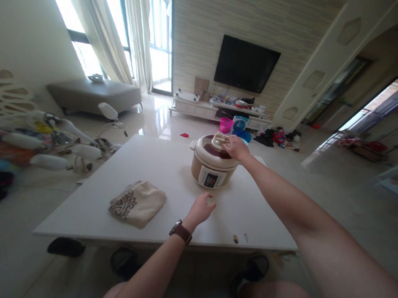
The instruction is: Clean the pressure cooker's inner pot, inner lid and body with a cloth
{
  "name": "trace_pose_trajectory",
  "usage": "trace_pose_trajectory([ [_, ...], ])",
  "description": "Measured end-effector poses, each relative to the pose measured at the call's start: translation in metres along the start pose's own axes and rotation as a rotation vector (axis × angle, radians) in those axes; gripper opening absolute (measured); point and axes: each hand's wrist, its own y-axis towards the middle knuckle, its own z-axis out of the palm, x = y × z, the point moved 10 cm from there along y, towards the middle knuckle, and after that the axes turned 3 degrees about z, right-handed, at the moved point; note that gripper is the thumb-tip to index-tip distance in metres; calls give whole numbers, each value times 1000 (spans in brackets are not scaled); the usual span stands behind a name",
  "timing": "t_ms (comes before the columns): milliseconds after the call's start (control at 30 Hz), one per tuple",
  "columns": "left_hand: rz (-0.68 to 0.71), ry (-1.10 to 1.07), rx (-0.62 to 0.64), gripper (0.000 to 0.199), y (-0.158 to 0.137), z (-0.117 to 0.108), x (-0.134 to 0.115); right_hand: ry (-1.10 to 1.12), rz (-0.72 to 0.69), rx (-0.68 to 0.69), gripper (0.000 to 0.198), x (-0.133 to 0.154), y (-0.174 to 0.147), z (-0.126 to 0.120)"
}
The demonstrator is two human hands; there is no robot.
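Evidently the right hand (236, 148) is curled over the handle (216, 140) on top of the lid (205, 143), fingers bent around its near side; how tight that hold is, I cannot tell. The lid sits on the electric cooker (196, 169), which stands upright toward the far side of the white surface (151, 157), its control panel (211, 178) facing the person. The left hand (201, 208) hovers just in front of the cooker, thumb and fingers parted, with nothing in it.

Since only one hand has hold, a hard twist or pull on the handle could turn or drag the whole cooker, or tip it, as nothing braces the body. If the lid is locked, which does not show, a straight lift could bring the pot up with it. Should the fingers sit too shallowly, the handle could slip free. The folded cloth (144, 205) lies to the left, well apart from the cooker, so it offers no grip beneath it.
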Motion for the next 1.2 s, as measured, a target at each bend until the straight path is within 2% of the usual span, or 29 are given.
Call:
trace_pose_trajectory([
  [100, 6, -20, -29, 32, 0, -13, -1, -43, 31, 144, 48, 8, 32, 17],
  [200, 2, -43, -45, 31, 0, -21, 0, -102, 78, 210, 50, 9, 47, 28],
  [433, -17, -56, -51, 30, -4, -28, 3, -144, 142, 200, 64, 6, 50, 28],
  [867, 3, -61, -51, 29, -7, -29, -5, -236, 224, 151, 56, 30, 43, 28],
  [1200, -12, -77, -41, 31, -8, -33, -6, -226, 252, 122, 57, 23, 48, 36],
])
